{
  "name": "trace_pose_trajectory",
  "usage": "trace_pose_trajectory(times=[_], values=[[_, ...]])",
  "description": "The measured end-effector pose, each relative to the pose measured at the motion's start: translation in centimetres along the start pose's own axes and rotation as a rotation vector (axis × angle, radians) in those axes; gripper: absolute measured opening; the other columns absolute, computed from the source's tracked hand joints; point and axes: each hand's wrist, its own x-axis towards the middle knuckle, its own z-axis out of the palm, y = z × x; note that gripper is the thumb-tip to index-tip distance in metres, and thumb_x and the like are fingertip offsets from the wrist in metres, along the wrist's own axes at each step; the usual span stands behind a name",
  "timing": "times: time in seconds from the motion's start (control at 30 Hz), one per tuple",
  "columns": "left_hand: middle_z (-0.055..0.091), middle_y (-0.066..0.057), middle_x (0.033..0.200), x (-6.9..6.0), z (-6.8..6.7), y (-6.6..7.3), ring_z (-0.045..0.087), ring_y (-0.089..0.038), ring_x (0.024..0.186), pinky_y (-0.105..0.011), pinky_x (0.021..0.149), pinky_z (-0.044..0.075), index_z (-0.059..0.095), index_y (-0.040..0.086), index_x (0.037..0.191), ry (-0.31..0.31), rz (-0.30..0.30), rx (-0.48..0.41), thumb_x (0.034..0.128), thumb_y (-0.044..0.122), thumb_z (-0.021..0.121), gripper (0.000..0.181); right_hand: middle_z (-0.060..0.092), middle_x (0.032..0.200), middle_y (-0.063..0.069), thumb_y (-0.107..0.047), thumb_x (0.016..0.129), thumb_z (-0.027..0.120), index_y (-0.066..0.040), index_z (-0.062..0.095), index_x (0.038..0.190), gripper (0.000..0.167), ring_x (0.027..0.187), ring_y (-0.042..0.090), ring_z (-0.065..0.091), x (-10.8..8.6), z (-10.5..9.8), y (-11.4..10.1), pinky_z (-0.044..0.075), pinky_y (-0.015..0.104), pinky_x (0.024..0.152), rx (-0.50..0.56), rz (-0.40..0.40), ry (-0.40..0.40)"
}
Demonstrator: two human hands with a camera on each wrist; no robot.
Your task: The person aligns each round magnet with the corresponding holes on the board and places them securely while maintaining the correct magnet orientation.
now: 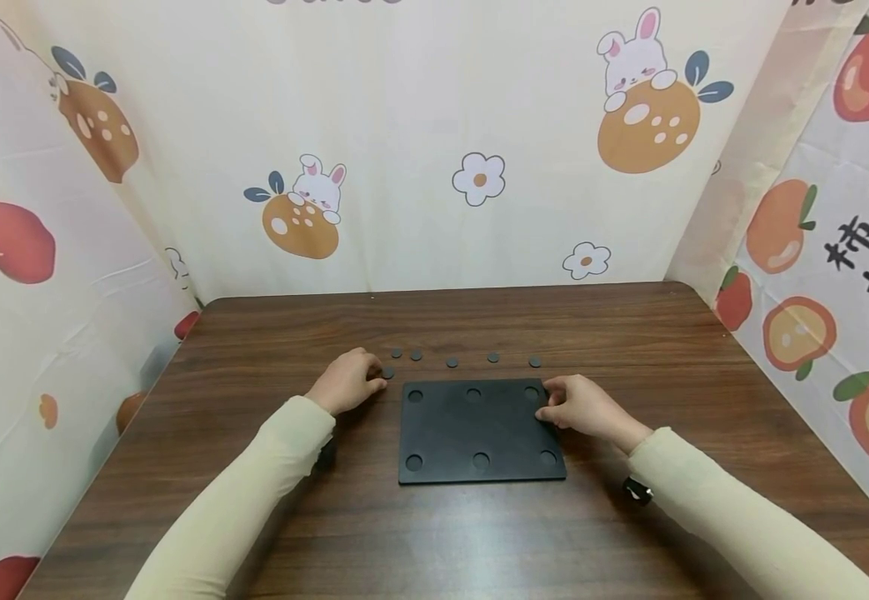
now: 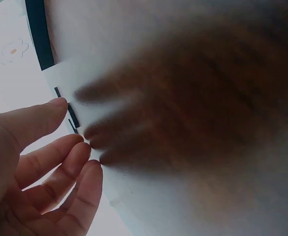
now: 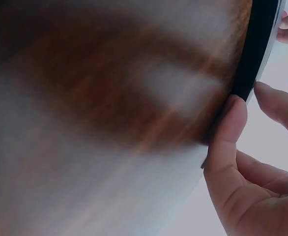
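A flat black board (image 1: 479, 429) with several round recesses lies on the wooden table. My right hand (image 1: 584, 407) grips the board's right edge near its back corner; the right wrist view has thumb and forefinger at the dark edge (image 3: 256, 49). To the left of the board, my left hand (image 1: 346, 382) reaches to a small black disc (image 1: 387, 372). Its thumb and forefinger are apart around a dark disc (image 2: 73, 116) in the left wrist view, the thumb close against it. More black discs (image 1: 452, 362) lie in a loose row behind the board.
The brown wooden table (image 1: 292, 325) extends around the board on all sides. Behind it hangs a patterned curtain (image 1: 404, 100), with more printed cloth (image 1: 816, 250) along the right and left sides.
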Motion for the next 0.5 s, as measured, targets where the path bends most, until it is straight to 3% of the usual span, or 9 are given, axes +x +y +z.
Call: trace_pose_trajectory(times=[0.5], values=[[0.065, -0.008, 0.100, 0.29, -0.03, 0.06, 0.063, -0.021, 0.088, -0.039, 0.080, 0.054, 0.072, 0.005, 0.108, 0.020, 0.014, 0.068, 0.0908, 0.022, 0.071, 0.024, 0.060, 0.072, 0.003, -0.018, 0.086, 0.074, 0.011, 0.045, 0.139, 0.067, 0.059, 0.014, 0.054, -0.21, -0.02, -0.25, 0.042, 0.028, 0.053, -0.013, 0.011, 0.003]])
